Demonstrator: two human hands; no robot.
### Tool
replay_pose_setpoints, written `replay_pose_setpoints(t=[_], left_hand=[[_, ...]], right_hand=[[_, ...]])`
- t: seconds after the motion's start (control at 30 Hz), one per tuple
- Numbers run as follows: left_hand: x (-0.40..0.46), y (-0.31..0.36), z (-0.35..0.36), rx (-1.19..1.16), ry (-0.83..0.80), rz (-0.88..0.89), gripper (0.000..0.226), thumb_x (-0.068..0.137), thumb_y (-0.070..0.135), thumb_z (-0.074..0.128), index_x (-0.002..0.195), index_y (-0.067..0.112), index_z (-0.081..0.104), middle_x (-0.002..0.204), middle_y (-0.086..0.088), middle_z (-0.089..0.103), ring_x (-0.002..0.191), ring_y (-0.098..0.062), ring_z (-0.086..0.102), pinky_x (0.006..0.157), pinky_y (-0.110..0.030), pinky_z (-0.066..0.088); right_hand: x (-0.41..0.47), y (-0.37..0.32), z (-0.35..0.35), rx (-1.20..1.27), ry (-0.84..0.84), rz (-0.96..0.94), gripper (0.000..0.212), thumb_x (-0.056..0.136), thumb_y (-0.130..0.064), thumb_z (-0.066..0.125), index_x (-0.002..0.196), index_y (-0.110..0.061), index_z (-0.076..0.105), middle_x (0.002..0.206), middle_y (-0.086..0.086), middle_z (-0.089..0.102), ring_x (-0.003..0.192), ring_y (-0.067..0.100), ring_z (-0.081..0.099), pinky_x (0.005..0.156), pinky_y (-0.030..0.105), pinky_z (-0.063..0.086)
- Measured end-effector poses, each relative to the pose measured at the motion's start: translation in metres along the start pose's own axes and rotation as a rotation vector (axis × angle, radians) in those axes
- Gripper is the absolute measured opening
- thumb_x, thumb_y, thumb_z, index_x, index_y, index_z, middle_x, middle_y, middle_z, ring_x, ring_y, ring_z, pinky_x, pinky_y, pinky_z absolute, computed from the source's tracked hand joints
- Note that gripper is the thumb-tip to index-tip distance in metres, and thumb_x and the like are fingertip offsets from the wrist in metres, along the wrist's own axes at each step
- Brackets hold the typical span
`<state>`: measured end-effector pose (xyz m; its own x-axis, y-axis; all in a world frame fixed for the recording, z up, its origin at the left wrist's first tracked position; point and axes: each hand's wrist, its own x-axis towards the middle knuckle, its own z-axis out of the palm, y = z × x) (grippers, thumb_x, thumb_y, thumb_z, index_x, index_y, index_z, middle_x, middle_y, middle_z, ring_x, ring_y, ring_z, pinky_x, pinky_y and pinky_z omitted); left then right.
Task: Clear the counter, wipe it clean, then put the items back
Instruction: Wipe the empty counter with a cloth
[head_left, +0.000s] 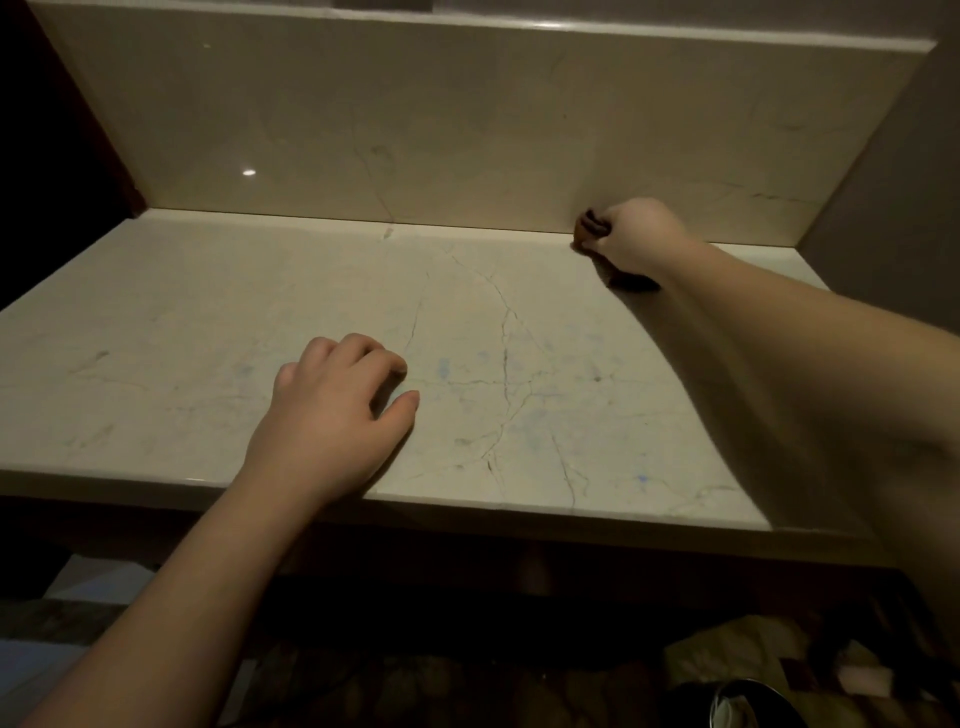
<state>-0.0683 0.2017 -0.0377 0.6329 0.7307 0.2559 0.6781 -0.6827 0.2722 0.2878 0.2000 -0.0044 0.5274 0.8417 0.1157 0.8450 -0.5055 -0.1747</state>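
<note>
A pale marble counter (182, 322) with dark veins and faint blue smudges fills the view. My right hand (631, 234) is stretched to the back right, fist closed on a dark brown cloth (592, 224) that presses into the seam where counter meets backsplash. A bit of the cloth also shows under my wrist. My left hand (337, 410) rests on the counter near the front edge, fingers curled and apart, holding nothing.
A marble backsplash (415, 130) rises behind the counter and a side wall (883, 182) closes the right end. Below the front edge lie a patterned floor covering, a crumpled pale item (737, 654) and a dark round object (748, 704).
</note>
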Motion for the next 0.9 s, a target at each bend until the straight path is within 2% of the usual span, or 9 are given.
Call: replay_pose_setpoints(t=[0.13, 0.2, 0.27, 0.37, 0.43, 0.5, 0.63, 0.77, 0.9], left_hand=[[0.000, 0.000, 0.000, 0.000, 0.007, -0.005, 0.034, 0.092, 0.043, 0.049, 0.119, 0.025, 0.060, 0.124, 0.007, 0.051, 0.116, -0.015, 0.036, 0.096, -0.038, 0.028], [0.000, 0.000, 0.000, 0.002, 0.004, -0.005, 0.034, 0.092, 0.043, 0.048, 0.119, 0.025, 0.060, 0.125, 0.007, 0.051, 0.117, -0.015, 0.036, 0.097, -0.039, 0.028], [0.001, 0.000, -0.001, 0.006, -0.002, -0.007, 0.035, 0.092, 0.044, 0.047, 0.120, 0.026, 0.059, 0.127, 0.007, 0.051, 0.118, -0.015, 0.036, 0.098, -0.040, 0.029], [0.001, 0.001, 0.000, 0.008, -0.003, -0.018, 0.035, 0.093, 0.044, 0.047, 0.120, 0.025, 0.059, 0.128, 0.007, 0.051, 0.119, -0.016, 0.036, 0.099, -0.041, 0.029], [0.000, 0.002, 0.000, 0.023, 0.003, -0.018, 0.035, 0.093, 0.044, 0.047, 0.120, 0.025, 0.059, 0.127, 0.006, 0.052, 0.119, -0.017, 0.038, 0.099, -0.041, 0.029], [-0.002, 0.002, 0.000, 0.030, 0.014, -0.017, 0.033, 0.093, 0.043, 0.048, 0.118, 0.025, 0.060, 0.127, 0.006, 0.053, 0.118, -0.018, 0.039, 0.098, -0.041, 0.030], [-0.001, 0.002, 0.001, 0.034, 0.021, -0.014, 0.033, 0.093, 0.043, 0.048, 0.117, 0.025, 0.061, 0.126, 0.007, 0.053, 0.116, -0.018, 0.040, 0.097, -0.041, 0.030], [0.000, 0.001, 0.002, 0.039, 0.023, -0.019, 0.033, 0.093, 0.043, 0.048, 0.118, 0.025, 0.061, 0.126, 0.007, 0.054, 0.117, -0.018, 0.039, 0.096, -0.042, 0.031], [0.000, 0.001, 0.002, 0.043, 0.019, -0.021, 0.034, 0.093, 0.043, 0.048, 0.119, 0.025, 0.061, 0.127, 0.007, 0.053, 0.117, -0.017, 0.039, 0.097, -0.042, 0.031]], right_hand=[[-0.031, -0.022, 0.006, 0.081, -0.008, -0.136, 0.034, 0.089, -0.050, 0.057, 0.087, -0.016, 0.064, 0.087, 0.010, 0.065, 0.090, 0.033, 0.058, 0.066, 0.032, 0.038], [-0.058, -0.025, 0.008, 0.063, -0.045, -0.239, 0.037, 0.090, -0.050, 0.056, 0.073, -0.017, 0.054, 0.073, 0.003, 0.056, 0.077, 0.028, 0.053, 0.062, 0.033, 0.035], [-0.077, -0.020, 0.006, 0.051, -0.081, -0.312, 0.038, 0.091, -0.047, 0.056, 0.069, -0.018, 0.048, 0.069, 0.000, 0.050, 0.071, 0.025, 0.048, 0.060, 0.033, 0.031], [-0.065, -0.005, -0.002, 0.081, -0.072, -0.236, 0.032, 0.089, -0.044, 0.060, 0.071, -0.020, 0.052, 0.073, 0.001, 0.055, 0.076, 0.025, 0.052, 0.061, 0.032, 0.033], [-0.046, 0.001, -0.004, 0.114, -0.064, -0.149, 0.022, 0.089, -0.044, 0.061, 0.085, -0.023, 0.064, 0.086, 0.004, 0.065, 0.086, 0.027, 0.059, 0.068, 0.032, 0.043], [-0.035, -0.002, -0.002, 0.141, -0.053, -0.129, 0.024, 0.089, -0.046, 0.059, 0.095, -0.024, 0.067, 0.095, 0.004, 0.069, 0.092, 0.027, 0.060, 0.077, 0.034, 0.048], [-0.077, -0.025, 0.001, 0.089, -0.046, -0.300, 0.032, 0.090, -0.045, 0.058, 0.070, -0.021, 0.051, 0.075, -0.002, 0.052, 0.078, 0.023, 0.049, 0.063, 0.031, 0.032], [-0.130, -0.028, 0.001, 0.070, -0.109, -0.614, 0.019, 0.092, -0.032, 0.058, 0.090, -0.014, 0.065, 0.086, -0.005, 0.057, 0.080, 0.016, 0.050, 0.067, 0.032, 0.037], [-0.093, -0.020, -0.007, 0.019, -0.119, -0.466, 0.028, 0.090, -0.044, 0.056, 0.078, -0.020, 0.051, 0.082, -0.004, 0.053, 0.079, 0.021, 0.048, 0.064, 0.031, 0.032]])
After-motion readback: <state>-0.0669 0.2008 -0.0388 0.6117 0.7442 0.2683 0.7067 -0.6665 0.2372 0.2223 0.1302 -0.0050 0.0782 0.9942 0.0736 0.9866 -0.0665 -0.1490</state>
